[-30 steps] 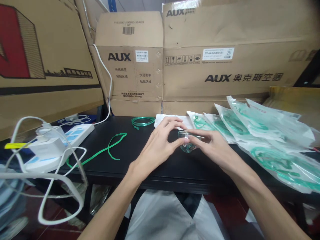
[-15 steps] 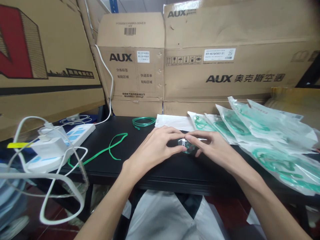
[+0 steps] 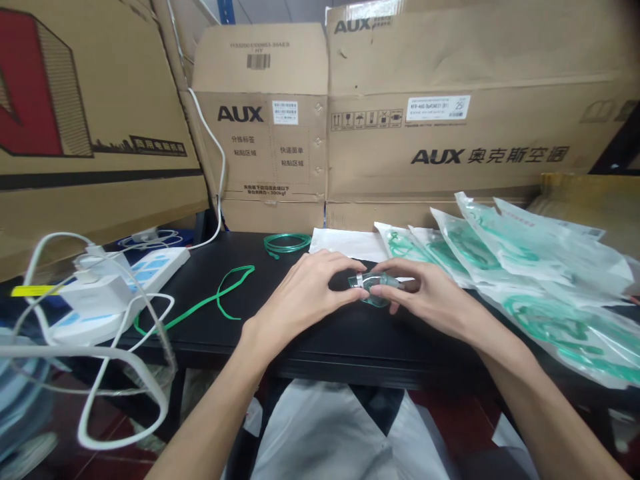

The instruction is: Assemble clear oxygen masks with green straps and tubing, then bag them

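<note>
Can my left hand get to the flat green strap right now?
Probably yes: nothing visible stands between the left hand and the green strap on the black tabletop, though that hand is pinching the clear green-tinted piece.

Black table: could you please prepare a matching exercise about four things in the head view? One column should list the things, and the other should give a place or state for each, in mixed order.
Things:
1. mask
2. tube
3. strap
4. power strip

Places or states:
A. coiled into a ring, in front of the cardboard box
B. white, with an adapter on it
C. held between the left hand and the right hand
D. green, loosely laid out, crossing over itself

Right pairs: 1-C, 2-A, 3-D, 4-B
</note>
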Demonstrator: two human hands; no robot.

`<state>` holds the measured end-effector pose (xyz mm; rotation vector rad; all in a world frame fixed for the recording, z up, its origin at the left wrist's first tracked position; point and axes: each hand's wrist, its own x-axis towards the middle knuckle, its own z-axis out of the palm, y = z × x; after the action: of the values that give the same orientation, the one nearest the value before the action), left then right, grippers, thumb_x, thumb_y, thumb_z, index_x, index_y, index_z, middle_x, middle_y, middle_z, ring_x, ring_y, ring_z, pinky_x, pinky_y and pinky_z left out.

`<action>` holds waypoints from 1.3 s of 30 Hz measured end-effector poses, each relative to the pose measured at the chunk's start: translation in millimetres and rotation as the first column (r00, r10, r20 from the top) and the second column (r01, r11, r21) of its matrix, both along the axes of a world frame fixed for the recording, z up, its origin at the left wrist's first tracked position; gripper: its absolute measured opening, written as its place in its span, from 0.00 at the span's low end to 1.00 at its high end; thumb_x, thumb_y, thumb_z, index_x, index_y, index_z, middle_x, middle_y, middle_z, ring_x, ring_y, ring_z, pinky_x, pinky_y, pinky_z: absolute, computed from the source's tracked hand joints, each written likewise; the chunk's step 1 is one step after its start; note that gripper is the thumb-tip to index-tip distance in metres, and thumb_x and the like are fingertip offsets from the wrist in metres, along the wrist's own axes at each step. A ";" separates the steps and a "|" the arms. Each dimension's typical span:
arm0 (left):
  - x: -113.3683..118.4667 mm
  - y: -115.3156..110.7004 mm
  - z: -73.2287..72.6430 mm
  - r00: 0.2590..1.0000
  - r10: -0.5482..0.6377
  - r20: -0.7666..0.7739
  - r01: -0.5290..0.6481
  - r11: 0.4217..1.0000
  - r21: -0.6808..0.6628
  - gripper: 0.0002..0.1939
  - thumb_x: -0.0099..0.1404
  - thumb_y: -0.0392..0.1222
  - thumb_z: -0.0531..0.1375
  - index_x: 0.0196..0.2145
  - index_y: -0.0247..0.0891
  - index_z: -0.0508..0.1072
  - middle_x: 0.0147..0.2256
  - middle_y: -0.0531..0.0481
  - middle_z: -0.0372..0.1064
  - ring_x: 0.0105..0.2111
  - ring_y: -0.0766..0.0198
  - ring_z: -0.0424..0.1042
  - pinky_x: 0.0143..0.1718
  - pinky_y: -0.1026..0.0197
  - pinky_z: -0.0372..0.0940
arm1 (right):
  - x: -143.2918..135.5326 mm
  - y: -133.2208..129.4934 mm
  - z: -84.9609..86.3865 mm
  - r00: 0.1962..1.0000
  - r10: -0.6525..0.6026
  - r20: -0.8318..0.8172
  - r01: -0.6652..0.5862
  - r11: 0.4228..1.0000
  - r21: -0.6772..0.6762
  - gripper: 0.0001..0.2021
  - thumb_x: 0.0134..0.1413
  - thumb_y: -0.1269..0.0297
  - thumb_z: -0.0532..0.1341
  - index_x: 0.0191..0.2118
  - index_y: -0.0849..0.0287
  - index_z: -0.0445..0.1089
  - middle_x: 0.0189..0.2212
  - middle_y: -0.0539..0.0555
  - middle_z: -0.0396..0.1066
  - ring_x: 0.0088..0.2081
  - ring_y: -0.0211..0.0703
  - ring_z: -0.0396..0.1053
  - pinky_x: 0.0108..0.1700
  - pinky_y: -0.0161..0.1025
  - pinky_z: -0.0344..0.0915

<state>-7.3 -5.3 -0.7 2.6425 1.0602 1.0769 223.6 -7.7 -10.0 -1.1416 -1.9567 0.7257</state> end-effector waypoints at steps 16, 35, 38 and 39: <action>-6.5 7.9 -12.1 0.995 -0.023 -0.096 -0.003 0.966 -0.258 0.18 0.64 0.53 0.67 0.49 0.47 0.75 0.44 0.53 0.75 0.46 0.57 0.72 0.47 0.57 0.62 | -9.3 0.3 -10.4 0.954 -0.105 0.281 0.063 0.986 0.156 0.14 0.62 0.55 0.61 0.50 0.48 0.77 0.40 0.52 0.80 0.38 0.51 0.74 0.41 0.43 0.64; -14.4 4.8 -4.3 1.000 -0.010 -0.018 0.004 0.955 -0.298 0.14 0.64 0.50 0.67 0.47 0.48 0.74 0.43 0.57 0.74 0.44 0.62 0.71 0.47 0.62 0.62 | -17.1 4.1 -24.9 0.951 -0.194 0.242 0.161 0.975 0.151 0.15 0.61 0.55 0.61 0.51 0.49 0.74 0.47 0.54 0.76 0.53 0.55 0.70 0.54 0.44 0.61; -22.6 0.2 -8.5 0.999 -0.012 -0.033 0.004 0.966 -0.258 0.09 0.69 0.47 0.63 0.46 0.48 0.74 0.44 0.57 0.72 0.44 0.63 0.71 0.49 0.62 0.62 | -17.2 8.5 -33.7 0.960 -0.167 0.226 0.124 0.973 0.196 0.14 0.63 0.58 0.60 0.52 0.51 0.74 0.50 0.55 0.73 0.54 0.52 0.70 0.56 0.43 0.61; -26.3 -2.7 -11.9 0.999 -0.012 -0.046 0.000 0.968 -0.249 0.07 0.69 0.46 0.63 0.44 0.48 0.74 0.44 0.56 0.72 0.44 0.63 0.71 0.49 0.62 0.62 | -17.4 10.1 -36.3 0.960 -0.162 0.229 0.115 0.972 0.205 0.14 0.63 0.58 0.60 0.52 0.51 0.74 0.50 0.56 0.72 0.53 0.51 0.70 0.56 0.42 0.61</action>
<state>-33.6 -8.0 -12.6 2.4801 1.1139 0.8213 206.3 2.3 -46.3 -1.2838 -2.0706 0.3263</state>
